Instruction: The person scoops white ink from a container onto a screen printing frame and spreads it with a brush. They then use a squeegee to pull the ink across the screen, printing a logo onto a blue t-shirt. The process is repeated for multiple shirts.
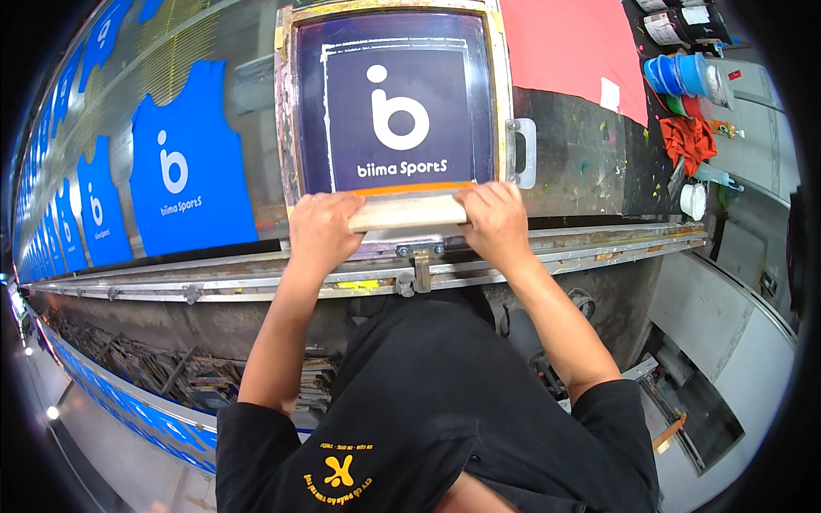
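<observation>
Both my hands grip a wide squeegee [410, 212] with a pale wooden handle and an orange blade edge. My left hand [325, 224] is wrapped round its left end, and my right hand [496, 221] closes over the right end. The squeegee lies across the near end of a framed printing screen [312, 111]. Dark mesh fills the frame, with a white round-letter design and lettering showing in the middle. What lies beneath the screen is hidden.
Printed blue fabric pieces [192, 162] line the long table to the left. Right of the screen lies a coral fabric piece [573, 51]; a metal handle [526, 154] juts from the frame. Tubs [684, 75] and a red cloth [687, 141] sit far right. A metal rail [513, 256] runs along the near edge.
</observation>
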A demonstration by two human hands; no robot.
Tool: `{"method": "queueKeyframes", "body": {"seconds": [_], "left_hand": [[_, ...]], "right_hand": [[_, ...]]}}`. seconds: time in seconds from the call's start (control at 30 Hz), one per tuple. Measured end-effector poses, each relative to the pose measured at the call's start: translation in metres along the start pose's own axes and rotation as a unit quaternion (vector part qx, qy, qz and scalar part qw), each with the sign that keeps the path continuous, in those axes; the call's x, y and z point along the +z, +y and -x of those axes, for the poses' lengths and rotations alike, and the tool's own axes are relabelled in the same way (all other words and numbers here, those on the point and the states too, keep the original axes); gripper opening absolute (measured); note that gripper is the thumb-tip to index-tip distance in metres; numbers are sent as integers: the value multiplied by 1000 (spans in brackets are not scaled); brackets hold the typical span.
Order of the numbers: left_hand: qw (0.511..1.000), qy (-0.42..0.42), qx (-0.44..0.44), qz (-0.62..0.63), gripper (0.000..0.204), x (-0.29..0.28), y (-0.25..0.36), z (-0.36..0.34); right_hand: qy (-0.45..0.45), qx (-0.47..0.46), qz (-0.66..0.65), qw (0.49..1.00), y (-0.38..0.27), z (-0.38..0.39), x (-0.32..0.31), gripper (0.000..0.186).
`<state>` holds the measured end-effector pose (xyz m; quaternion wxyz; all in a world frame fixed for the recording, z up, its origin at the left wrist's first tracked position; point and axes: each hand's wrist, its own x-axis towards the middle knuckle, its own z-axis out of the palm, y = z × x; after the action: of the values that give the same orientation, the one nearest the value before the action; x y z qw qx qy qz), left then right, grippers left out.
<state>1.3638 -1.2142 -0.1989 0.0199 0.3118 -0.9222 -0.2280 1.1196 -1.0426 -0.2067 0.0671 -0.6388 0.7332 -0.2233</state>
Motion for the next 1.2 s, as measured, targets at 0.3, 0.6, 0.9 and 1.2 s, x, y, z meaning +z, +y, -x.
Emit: {"method": "queueKeyframes", "body": {"seconds": [0.3, 0.6, 0.9, 1.2], "left_hand": [[992, -7, 119, -44, 35, -2, 40, -14], [954, -298, 10, 12, 61, -32, 15, -79], [993, -82, 83, -30, 52, -75, -26, -170], [987, -62, 145, -43, 33, -63, -52, -271]], "right_hand": [[-66, -2, -40, 997, 24, 19, -26, 30], [-307, 159, -260, 901, 55, -36, -33, 40], [119, 413, -177, 885, 147, -32, 8, 48], [79, 508, -359, 779, 117, -45, -4, 29]]}}
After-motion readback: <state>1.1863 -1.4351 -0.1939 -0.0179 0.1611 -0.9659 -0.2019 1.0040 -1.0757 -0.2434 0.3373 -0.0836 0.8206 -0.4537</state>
